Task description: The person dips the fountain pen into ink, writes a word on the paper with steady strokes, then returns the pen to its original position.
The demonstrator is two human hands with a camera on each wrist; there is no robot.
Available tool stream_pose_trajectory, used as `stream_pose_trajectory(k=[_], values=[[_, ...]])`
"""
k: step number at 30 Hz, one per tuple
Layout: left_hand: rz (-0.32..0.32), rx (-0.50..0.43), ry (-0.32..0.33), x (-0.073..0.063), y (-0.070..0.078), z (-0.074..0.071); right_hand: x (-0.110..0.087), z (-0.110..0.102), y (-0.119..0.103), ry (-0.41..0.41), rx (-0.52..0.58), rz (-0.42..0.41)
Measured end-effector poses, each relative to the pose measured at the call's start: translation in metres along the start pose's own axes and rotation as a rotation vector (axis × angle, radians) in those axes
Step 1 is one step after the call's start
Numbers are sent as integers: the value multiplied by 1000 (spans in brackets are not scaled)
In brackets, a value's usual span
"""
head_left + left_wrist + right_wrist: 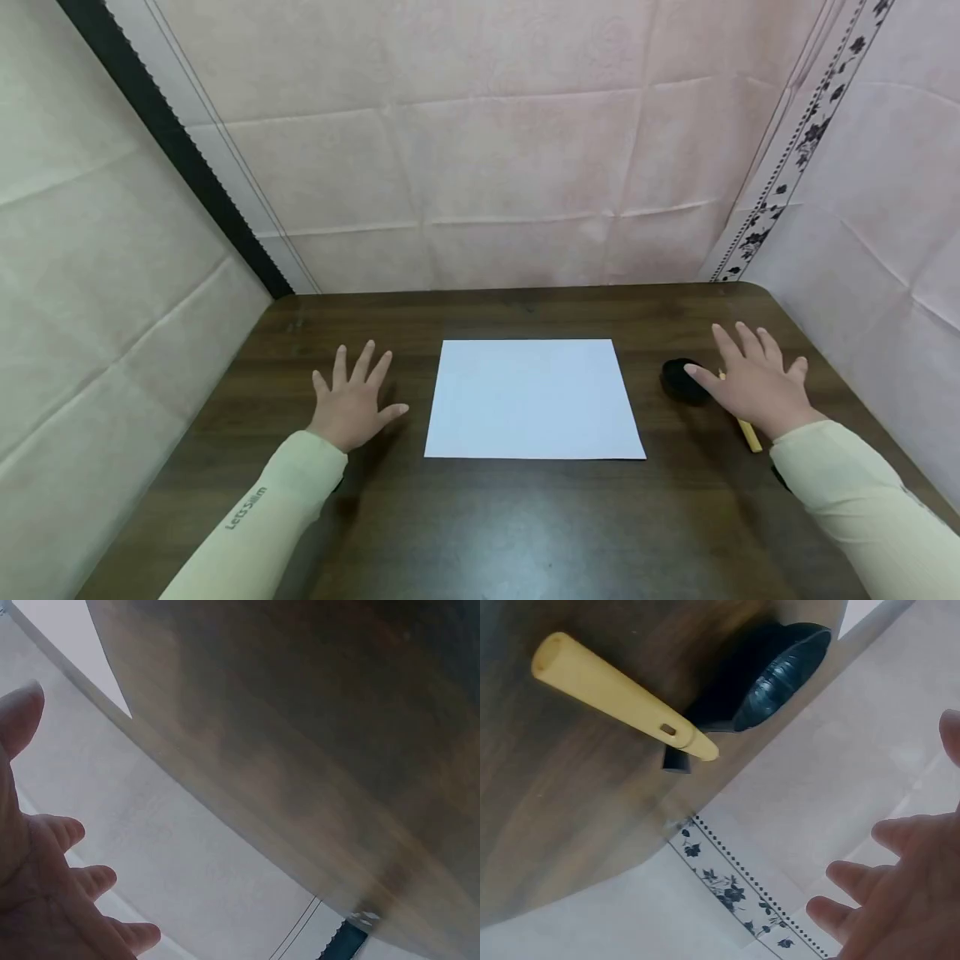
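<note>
"What's hard to make out?"

"From the head, the right hand [761, 387] covers much of the yellow tapered stick [750, 436], and its thumb overlaps the black cup [684, 382]. Both sleeves [288, 500] are cut off by the frame."

"Are the hands holding anything?"

"Nothing. The left hand [351, 408] and the right both have their fingers spread wide, one on each side of the white sheet of paper [532, 400]."

"And the surroundings?"

"A dark wood-grain table [495, 533], with creased pale cloth [487, 167] behind it; a black band [180, 150] runs down the left, a floral border [810, 137] down the right."

"Does a wrist view add anything?"

"The right one shows the cup's glossy inside, a slot in the stick and a black stub [676, 760] beside it; I can't tell what that belongs to. The left catches only the paper's corner."
</note>
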State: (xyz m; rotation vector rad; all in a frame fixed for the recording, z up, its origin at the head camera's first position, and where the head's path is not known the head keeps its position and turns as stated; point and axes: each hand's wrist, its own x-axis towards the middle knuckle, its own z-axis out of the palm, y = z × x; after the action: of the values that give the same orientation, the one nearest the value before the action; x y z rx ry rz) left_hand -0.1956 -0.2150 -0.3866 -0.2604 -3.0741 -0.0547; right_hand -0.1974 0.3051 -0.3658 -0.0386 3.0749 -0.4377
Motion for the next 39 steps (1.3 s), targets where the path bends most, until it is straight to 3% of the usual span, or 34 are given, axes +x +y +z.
stream_pose_trajectory(k=[12,25,39], values=[[19,-58,-30,1,4,8,-6,6,11,-18,9,22],[47,-86,-118,2,8,20,-10,13,22,-44,20,42],[80,-94,-142,3,16,23,-14,19,29,-73,65,64]])
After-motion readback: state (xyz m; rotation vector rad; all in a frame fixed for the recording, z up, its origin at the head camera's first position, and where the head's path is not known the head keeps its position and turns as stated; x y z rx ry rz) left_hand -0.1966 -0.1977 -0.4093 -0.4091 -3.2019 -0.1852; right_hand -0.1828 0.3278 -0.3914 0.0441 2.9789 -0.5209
